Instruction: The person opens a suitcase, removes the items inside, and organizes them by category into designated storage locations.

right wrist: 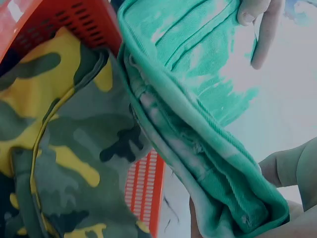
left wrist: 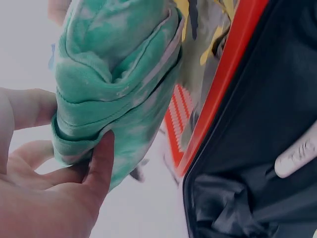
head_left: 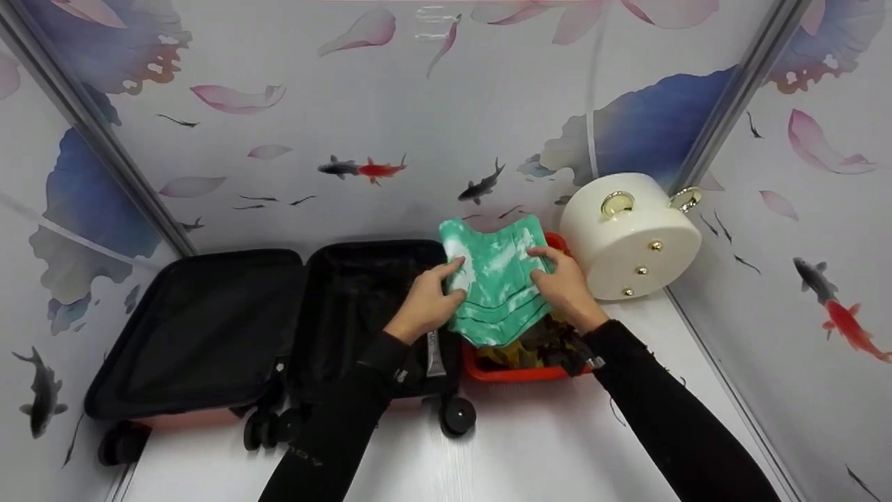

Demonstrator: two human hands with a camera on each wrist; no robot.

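Observation:
A folded green-and-white tie-dye garment [head_left: 498, 275] is held up between both hands, above a red basket [head_left: 519, 375]. My left hand [head_left: 428, 301] grips its left edge, the thumb in front and fingers behind in the left wrist view. On the opposite edge, my right hand [head_left: 566, 286] pinches the cloth. Layered folds and seams of the garment [right wrist: 198, 148] show in the right wrist view. Below it, a yellow, green and grey camouflage garment [right wrist: 84, 158] lies in the basket. Part of the basket is hidden behind the green cloth.
An open suitcase [head_left: 202, 335] with black lining lies to the left, its near half against the basket. A pale lettered strap or label [head_left: 435, 354] is inside it. At the right stands a round cream bag [head_left: 637, 244] with gold rings. Patterned walls enclose the white surface.

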